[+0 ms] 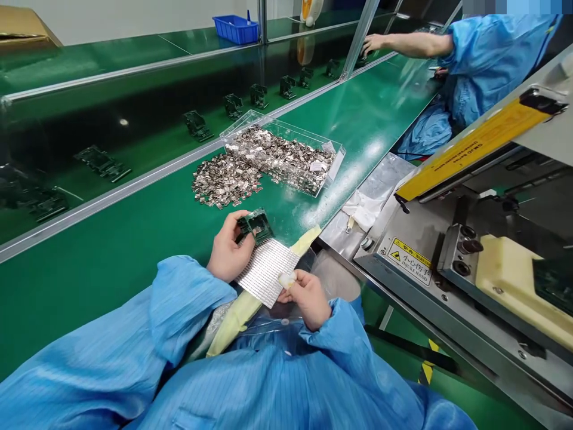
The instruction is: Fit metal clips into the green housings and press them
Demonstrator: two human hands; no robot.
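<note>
My left hand [228,251] is closed around a small dark green part [255,226] held just above the green table. My right hand [304,295] pinches a tiny pale piece [286,279] between fingertip and thumb at the edge of a silvery gridded sheet [266,269]. That sheet lies on a yellowish strip [237,313] between my hands. Beyond them sits a loose heap of small shiny metal pieces [226,179] beside a clear plastic box [329,164] full of the same pieces.
A conveyor belt [134,128] at the left carries several dark green parts [197,125]. A grey machine [470,263] with a yellow warning bar [474,146] stands at my right. A co-worker's hand [373,43] in a blue sleeve reaches onto the belt far ahead. A blue bin [236,28] sits at the back.
</note>
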